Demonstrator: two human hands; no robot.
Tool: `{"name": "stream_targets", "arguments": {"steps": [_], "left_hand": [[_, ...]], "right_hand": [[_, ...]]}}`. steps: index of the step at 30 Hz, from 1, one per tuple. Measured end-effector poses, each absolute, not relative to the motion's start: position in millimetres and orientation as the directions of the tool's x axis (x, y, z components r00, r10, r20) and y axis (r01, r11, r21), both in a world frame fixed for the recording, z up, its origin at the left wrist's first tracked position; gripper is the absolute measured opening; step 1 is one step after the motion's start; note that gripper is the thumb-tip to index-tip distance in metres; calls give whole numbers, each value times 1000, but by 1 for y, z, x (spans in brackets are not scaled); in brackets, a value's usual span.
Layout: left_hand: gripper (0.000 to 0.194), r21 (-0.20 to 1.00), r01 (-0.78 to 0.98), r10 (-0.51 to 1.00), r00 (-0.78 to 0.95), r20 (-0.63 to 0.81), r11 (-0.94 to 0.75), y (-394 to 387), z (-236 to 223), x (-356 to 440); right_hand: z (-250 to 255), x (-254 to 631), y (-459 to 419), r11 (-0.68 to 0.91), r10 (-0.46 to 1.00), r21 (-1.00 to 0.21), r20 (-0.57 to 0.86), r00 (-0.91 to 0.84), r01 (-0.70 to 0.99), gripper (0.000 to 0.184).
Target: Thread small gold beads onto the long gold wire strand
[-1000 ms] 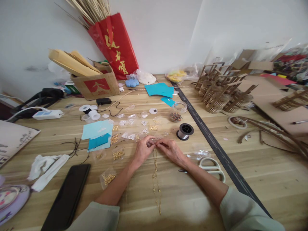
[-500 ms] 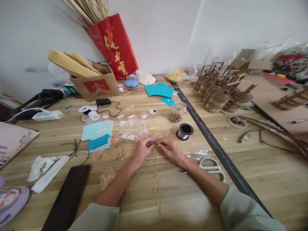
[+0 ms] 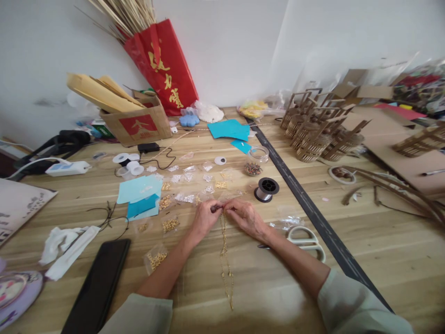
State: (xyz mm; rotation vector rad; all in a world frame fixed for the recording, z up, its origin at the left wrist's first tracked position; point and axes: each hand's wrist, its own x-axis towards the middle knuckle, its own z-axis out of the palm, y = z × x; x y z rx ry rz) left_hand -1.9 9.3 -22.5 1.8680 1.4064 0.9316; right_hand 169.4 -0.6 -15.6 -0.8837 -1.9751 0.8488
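Near the middle of the frame, our left hand and right hand meet, fingertips pinching the upper end of a gold chain that trails toward the lower centre. Right of centre we see a black spool, and below it white-handled scissors crossed by our right forearm.
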Motion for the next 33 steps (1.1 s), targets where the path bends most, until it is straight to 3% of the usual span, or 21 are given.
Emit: {"name": "stream_targets", "arguments": {"steps": [33], "left_hand": [[14, 777, 570, 962, 206, 177, -265, 10, -18, -2]], "right_hand": [[-12, 169, 0, 604, 754, -764, 454, -475, 230, 15]]}}
